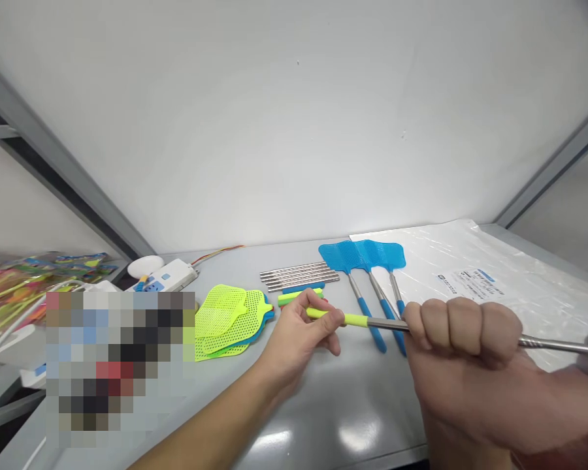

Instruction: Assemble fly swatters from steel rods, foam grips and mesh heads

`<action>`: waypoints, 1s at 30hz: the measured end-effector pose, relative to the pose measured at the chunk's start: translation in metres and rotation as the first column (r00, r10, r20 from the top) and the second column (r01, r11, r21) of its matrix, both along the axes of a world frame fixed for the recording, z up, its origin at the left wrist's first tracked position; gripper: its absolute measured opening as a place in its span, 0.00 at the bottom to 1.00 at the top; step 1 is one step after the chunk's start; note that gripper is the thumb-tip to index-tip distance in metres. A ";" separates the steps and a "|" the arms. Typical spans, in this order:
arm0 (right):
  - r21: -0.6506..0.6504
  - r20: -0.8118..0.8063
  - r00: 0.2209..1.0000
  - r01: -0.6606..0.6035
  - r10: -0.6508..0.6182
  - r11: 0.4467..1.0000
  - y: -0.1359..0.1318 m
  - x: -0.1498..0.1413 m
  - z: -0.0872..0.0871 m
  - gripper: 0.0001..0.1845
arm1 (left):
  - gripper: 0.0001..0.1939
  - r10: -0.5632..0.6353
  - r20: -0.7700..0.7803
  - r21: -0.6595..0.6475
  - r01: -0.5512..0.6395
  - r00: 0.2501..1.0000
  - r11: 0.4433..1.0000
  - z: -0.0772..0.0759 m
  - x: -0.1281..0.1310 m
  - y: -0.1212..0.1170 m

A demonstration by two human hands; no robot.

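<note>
My left hand (301,329) pinches a yellow-green handle sleeve (357,320) between thumb and fingers. A metal rod (389,324) runs out of the sleeve's right end. Around that rod my right hand (463,333) is closed in a fist, and the rod shows again beyond it. Three blue fly swatters (372,254) with metal shafts and blue handles lie behind the hands. Left of them are several loose metal rods (298,277) in a row, with coloured handle sleeves (294,297) in front. Yellow-green swatter heads (220,310) are stacked over blue ones, left of my left hand.
A white plastic bag (416,243) with a printed label covers the right of the grey table (318,418). At the left are a power strip (171,277), a round white object (146,266) and bundled colourful packages (19,294). Pixelation hides the area in front of them. A white wall stands behind.
</note>
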State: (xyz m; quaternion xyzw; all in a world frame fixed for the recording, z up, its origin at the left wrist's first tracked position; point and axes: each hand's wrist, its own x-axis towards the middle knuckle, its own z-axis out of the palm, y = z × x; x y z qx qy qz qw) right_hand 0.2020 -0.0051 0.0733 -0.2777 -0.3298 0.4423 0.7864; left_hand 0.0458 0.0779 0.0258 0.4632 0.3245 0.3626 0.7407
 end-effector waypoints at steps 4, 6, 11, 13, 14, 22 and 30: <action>0.030 -0.226 0.973 -0.030 0.036 0.999 0.011 -0.007 -0.001 0.33 | 0.14 -0.267 -0.193 0.110 0.291 0.944 0.950 0.004 -0.002 -0.005; -0.021 -0.216 0.973 -0.087 0.080 0.996 0.018 -0.009 0.001 0.33 | 0.17 -0.332 -0.266 0.125 0.374 0.905 0.919 0.009 -0.002 -0.013; -0.089 -0.095 0.992 -0.096 0.088 0.991 0.029 -0.010 0.000 0.28 | 0.20 -0.293 -0.375 0.179 0.378 0.880 0.908 0.016 -0.001 -0.028; -0.082 -0.062 0.997 -0.055 0.050 0.995 0.031 -0.011 -0.004 0.25 | 0.19 -0.279 -0.397 0.203 0.380 0.874 0.903 0.016 -0.001 -0.030; -0.078 -0.052 0.998 -0.043 0.039 0.996 0.032 -0.012 -0.005 0.25 | 0.19 -0.266 -0.410 0.222 0.378 0.872 0.899 0.016 -0.001 -0.030; -0.071 -0.034 0.999 0.015 -0.018 0.997 0.037 -0.033 -0.011 0.24 | 0.19 -0.207 -0.451 0.292 0.363 0.868 0.885 0.021 -0.002 -0.031; -0.094 0.035 0.999 0.039 -0.036 0.995 0.040 -0.043 -0.007 0.28 | 0.18 -0.233 -0.353 0.269 0.337 0.906 0.902 0.025 -0.003 -0.030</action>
